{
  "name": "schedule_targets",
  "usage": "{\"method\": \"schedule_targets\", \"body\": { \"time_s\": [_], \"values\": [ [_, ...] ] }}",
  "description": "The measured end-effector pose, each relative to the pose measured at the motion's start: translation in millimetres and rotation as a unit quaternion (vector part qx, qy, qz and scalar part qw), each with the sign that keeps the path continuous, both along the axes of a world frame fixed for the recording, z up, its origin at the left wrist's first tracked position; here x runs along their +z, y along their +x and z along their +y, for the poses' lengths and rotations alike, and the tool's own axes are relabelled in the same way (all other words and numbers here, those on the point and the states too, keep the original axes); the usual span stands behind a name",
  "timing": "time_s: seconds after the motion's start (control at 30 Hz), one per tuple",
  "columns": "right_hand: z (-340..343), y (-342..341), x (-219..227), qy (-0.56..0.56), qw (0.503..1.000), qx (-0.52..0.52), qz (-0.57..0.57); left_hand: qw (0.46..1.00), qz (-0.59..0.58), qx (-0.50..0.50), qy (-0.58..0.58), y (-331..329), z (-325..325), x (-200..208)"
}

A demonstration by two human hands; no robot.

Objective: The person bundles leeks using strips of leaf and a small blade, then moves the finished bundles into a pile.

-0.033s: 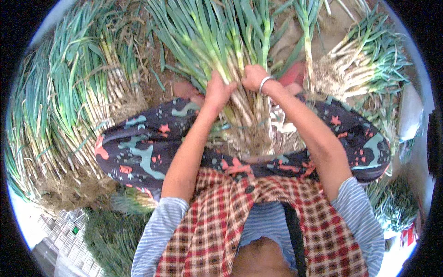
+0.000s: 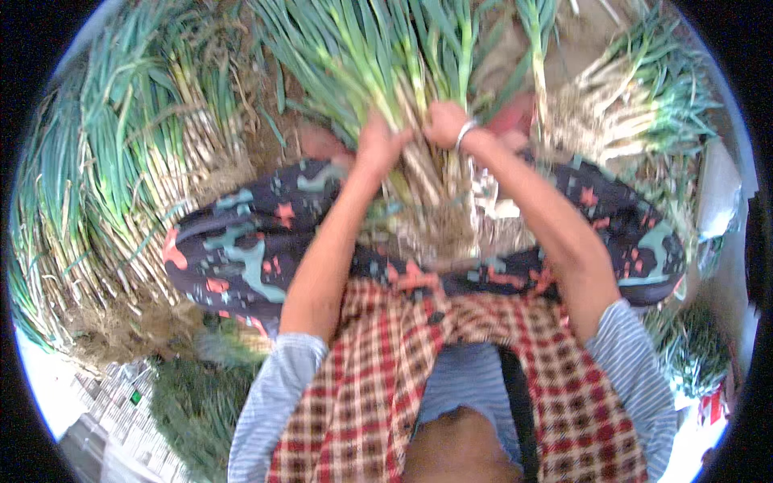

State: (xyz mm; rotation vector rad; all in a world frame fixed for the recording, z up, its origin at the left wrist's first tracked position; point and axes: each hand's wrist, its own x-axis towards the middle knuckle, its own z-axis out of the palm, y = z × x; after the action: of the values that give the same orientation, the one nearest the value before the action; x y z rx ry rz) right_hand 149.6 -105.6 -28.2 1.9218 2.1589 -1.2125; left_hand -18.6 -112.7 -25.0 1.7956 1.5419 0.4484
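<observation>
Between the knees, I see the green onion bunch. The left hand is closed around it; the right hand curls against it, blur hiding whether it pinches any stalk. Little has changed; the hold seems steady. Its leaves are cut off above.

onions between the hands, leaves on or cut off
On: the onions carry long green leaves fanning out beyond the left hand and right hand.
</observation>
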Motion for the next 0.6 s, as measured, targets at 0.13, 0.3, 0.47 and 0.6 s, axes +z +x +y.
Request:
{"method": "schedule_targets", "body": {
  "time_s": [0.13, 0.3, 0.47, 0.6],
  "values": [
    [-12.9, -2.2, 18.0, 0.021, 0.999, -0.007, -0.027, 0.998, -0.020, -0.014, -0.052, 9.8, 6.0, 18.3],
    [-14.8, 18.9, -5.6, 0.074, 0.997, 0.000, -0.013, 0.980, -0.050, -0.040, -0.190, 9.7, 20.7, 47.0],
    [-25.6, 10.6, 33.1, 0.085, 0.984, -0.057, 0.145, 0.997, -0.008, -0.055, -0.059, 9.8, 27.6, 21.7],
    [-24.8, 11.4, -9.2, 0.211, 0.966, -0.105, 0.109, 0.991, -0.093, -0.040, -0.083, 37.5, 33.3, 33.8]
  ]
}}
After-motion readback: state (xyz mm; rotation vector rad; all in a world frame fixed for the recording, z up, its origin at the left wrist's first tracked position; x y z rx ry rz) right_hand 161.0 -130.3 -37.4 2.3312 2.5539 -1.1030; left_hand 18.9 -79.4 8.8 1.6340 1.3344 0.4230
